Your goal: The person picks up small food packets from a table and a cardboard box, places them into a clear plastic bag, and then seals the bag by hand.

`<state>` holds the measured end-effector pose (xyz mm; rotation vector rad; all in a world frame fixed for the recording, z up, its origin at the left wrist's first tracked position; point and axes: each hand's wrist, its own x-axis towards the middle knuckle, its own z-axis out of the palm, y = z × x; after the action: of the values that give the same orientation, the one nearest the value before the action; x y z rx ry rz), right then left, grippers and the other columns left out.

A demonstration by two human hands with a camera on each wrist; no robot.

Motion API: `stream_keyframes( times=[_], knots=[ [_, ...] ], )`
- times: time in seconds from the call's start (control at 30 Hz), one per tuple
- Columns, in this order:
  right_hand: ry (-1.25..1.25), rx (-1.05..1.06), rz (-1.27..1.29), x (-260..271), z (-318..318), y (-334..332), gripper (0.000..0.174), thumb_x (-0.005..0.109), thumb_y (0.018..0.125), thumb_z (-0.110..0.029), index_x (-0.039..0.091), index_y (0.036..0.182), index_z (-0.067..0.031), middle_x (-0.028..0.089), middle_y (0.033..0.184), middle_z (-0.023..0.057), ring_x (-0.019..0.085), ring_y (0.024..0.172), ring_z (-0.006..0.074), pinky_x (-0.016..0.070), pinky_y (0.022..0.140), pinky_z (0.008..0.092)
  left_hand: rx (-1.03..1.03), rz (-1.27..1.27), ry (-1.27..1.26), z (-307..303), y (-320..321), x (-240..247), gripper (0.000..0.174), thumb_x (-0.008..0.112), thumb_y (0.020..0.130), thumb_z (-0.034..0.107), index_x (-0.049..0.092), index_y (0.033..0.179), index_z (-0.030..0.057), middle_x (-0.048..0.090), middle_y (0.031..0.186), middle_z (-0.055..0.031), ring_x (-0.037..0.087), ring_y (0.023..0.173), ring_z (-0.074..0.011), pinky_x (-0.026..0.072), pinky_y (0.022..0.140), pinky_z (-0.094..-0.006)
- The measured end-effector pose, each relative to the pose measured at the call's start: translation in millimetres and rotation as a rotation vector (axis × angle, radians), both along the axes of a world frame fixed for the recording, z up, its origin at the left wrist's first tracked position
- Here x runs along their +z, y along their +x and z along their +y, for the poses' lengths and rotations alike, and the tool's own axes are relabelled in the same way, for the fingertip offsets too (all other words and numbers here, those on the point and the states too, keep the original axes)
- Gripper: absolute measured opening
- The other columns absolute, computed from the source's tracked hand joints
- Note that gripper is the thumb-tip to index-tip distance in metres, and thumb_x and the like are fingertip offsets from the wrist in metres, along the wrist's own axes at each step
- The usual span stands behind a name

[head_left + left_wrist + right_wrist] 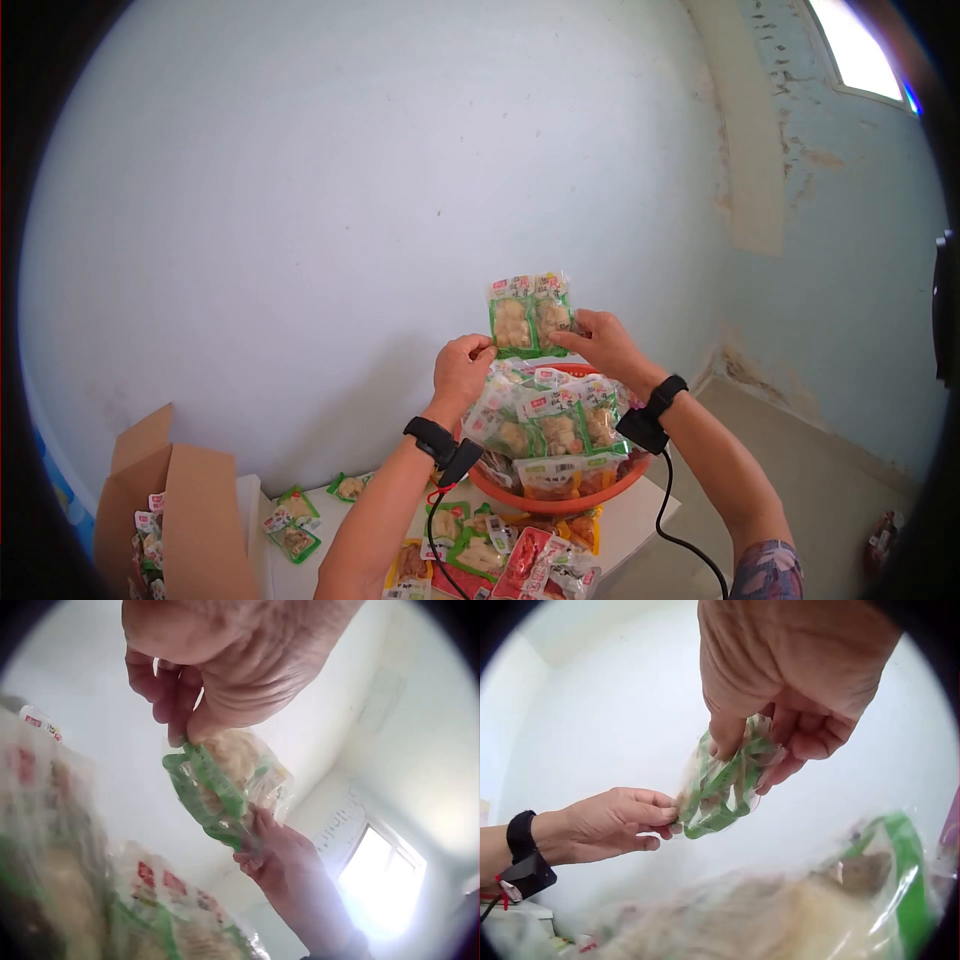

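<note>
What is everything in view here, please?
Table: one, white, lower centre
Basket: one, orange, on table
Basket packets: many, mostly green, inside
Loose packets: several, green, red, yellow, on table
Held packets: apparently two, green, centre
Box: one, brown, lower left
Boxed packets: several, red, white, inside
Window: one, white, upper right
Walls: two, pale blue, background
Floor: one, grey, lower right
Wrist cameras: two, black, worn
Left hand: one, pinching packets
Right hand: one, pinching packets

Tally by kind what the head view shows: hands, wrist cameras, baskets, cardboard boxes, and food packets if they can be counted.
Hands: 2 (left hand, right hand)
Wrist cameras: 2
Orange basket: 1
Cardboard box: 1
Total: 6
Food packets are left out: they overlap too much for a sure count.
</note>
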<state>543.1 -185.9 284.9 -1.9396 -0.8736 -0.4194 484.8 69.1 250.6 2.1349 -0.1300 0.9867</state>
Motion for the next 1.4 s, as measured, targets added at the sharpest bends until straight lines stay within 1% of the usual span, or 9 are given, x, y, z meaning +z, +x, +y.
stream_keyframes(
  times=[0.2,0.3,0.4,0.6,0.8,0.9,1.0,1.23,1.4],
  knots=[
    [-0.266,0.001,0.091,-29,3,59,0.048,0.080,0.088,-0.041,0.064,0.072,0.0007,0.054,0.062,0.0034,0.050,0.057,0.0153,0.0429,0.056,0.0350,-0.098,0.344,-0.013,13,35,-40,0.015,0.072,0.084,0.017,0.076,0.090,0.0042,0.073,0.075,-0.0110,0.070,0.071,-0.0236,0.0530,0.067,-0.0370],
    [-0.226,0.122,0.352,-40,-4,60,0.044,0.081,0.085,-0.039,0.067,0.072,0.0005,0.058,0.065,0.0035,0.052,0.062,0.0158,0.0438,0.058,0.0340,-0.065,0.463,0.242,7,36,-45,0.011,0.070,0.087,0.011,0.072,0.083,0.0010,0.066,0.070,-0.0037,0.059,0.061,-0.0123,0.0472,0.058,-0.0312],
    [-0.232,0.070,0.498,-22,-12,52,0.043,0.079,0.082,-0.042,0.073,0.080,0.0011,0.063,0.074,0.0054,0.060,0.071,0.0182,0.0483,0.064,0.0367,-0.279,0.624,-0.058,10,29,-34,0.014,0.069,0.078,0.016,0.071,0.073,0.0033,0.063,0.063,-0.0052,0.064,0.058,-0.0213,0.0500,0.057,-0.0380],
    [-0.562,-0.081,0.452,-48,-1,59,0.051,0.073,0.087,-0.048,0.076,0.088,0.0027,0.070,0.083,0.0090,0.061,0.077,0.0187,0.0481,0.064,0.0401,-0.106,0.715,0.089,-3,11,-24,0.018,0.068,0.076,0.019,0.068,0.067,0.0033,0.061,0.058,-0.0056,0.066,0.061,-0.0210,0.0520,0.059,-0.0398],
    [-0.727,-0.203,0.226,-36,-9,50,0.053,0.069,0.090,-0.054,0.077,0.087,-0.0017,0.072,0.081,0.0131,0.065,0.074,0.0274,0.0514,0.069,0.0433,0.009,0.400,0.118,-10,3,-37,0.024,0.074,0.078,0.023,0.074,0.091,0.0028,0.074,0.077,-0.0122,0.070,0.070,-0.0247,0.0560,0.072,-0.0399],
    [-0.634,-0.298,0.076,-35,-14,43,0.050,0.069,0.089,-0.054,0.076,0.088,-0.0043,0.075,0.090,0.0147,0.071,0.089,0.0359,0.0540,0.077,0.0472,-0.008,0.356,-0.031,-9,-16,-32,0.031,0.075,0.082,0.023,0.073,0.105,0.0024,0.075,0.083,-0.0111,0.071,0.072,-0.0214,0.0552,0.072,-0.0359],
    [-0.483,-0.365,-0.074,-29,-21,29,0.044,0.068,0.091,-0.048,0.075,0.081,-0.0057,0.074,0.086,0.0149,0.070,0.085,0.0372,0.0533,0.073,0.0491,-0.103,0.292,-0.099,-10,-45,-28,0.027,0.072,0.091,0.015,0.069,0.112,-0.0029,0.070,0.078,-0.0049,0.062,0.067,-0.0107,0.0494,0.060,-0.0283],
    [-0.223,-0.258,-0.154,3,-51,-49,0.032,0.065,0.094,-0.036,0.070,0.084,-0.0056,0.070,0.079,0.0166,0.066,0.078,0.0393,0.0524,0.070,0.0478,-0.196,0.304,-0.296,-36,-152,-30,0.022,0.067,0.096,0.012,0.071,0.113,-0.0007,0.069,0.084,-0.0016,0.061,0.075,-0.0072,0.0478,0.071,-0.0240],
    [0.203,0.195,-0.044,-43,-63,-159,0.017,0.062,0.100,-0.014,0.068,0.093,0.0003,0.069,0.080,0.0075,0.066,0.073,0.0170,0.0498,0.064,0.0315,-0.274,0.242,-0.472,-50,-252,-46,0.021,0.065,0.099,0.012,0.071,0.115,-0.0004,0.068,0.083,-0.0010,0.059,0.075,-0.0068,0.0472,0.070,-0.0242]
  ],
)
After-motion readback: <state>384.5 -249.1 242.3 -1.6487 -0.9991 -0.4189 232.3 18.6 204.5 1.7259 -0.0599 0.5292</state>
